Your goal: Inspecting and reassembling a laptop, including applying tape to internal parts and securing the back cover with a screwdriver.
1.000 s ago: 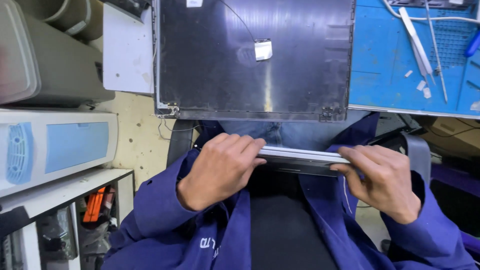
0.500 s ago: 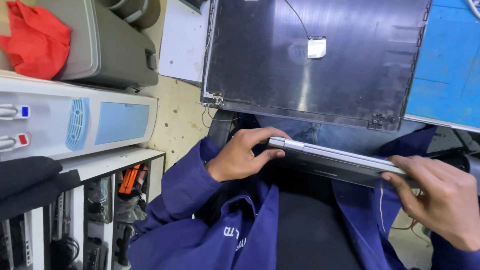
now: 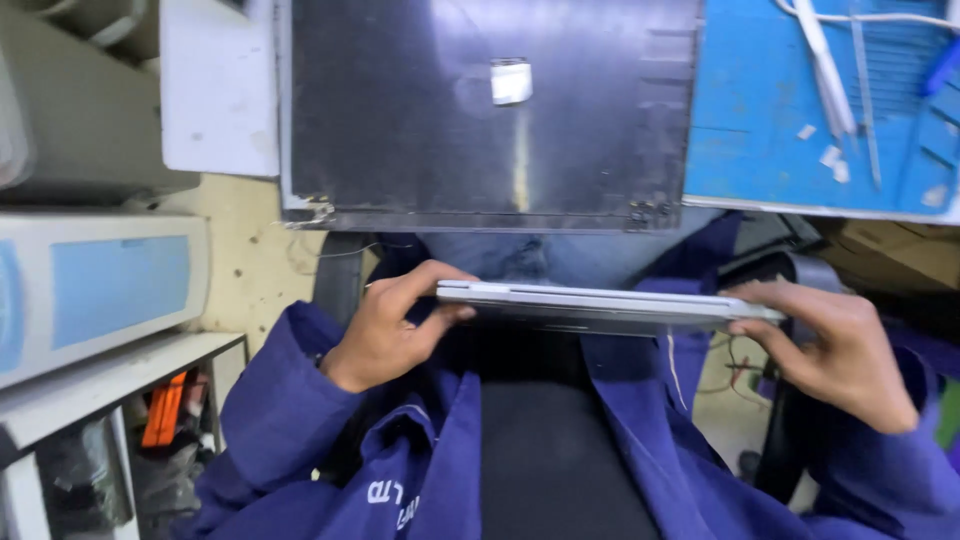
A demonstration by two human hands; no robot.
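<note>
A thin silver closed laptop (image 3: 600,305) is held level above my lap, seen edge-on. My left hand (image 3: 395,330) pinches its left end, fingers over the top and thumb beneath. My right hand (image 3: 835,345) grips its right end the same way. Both arms wear blue sleeves. Just beyond the laptop a large dark flat panel (image 3: 480,110) lies on the bench, with a small white sticker (image 3: 511,82) on it and a fine wire running to it.
A blue work mat (image 3: 790,130) with tweezers and a white cable (image 3: 830,60) lies at the right. A white board (image 3: 215,90) lies left of the panel. Grey and light-blue equipment cases (image 3: 100,290) stand at the left, above shelves with an orange tool (image 3: 160,410).
My hands have slid apart from the laptop's middle toward its two ends. The view swung left, then back toward the centre and closer in.
</note>
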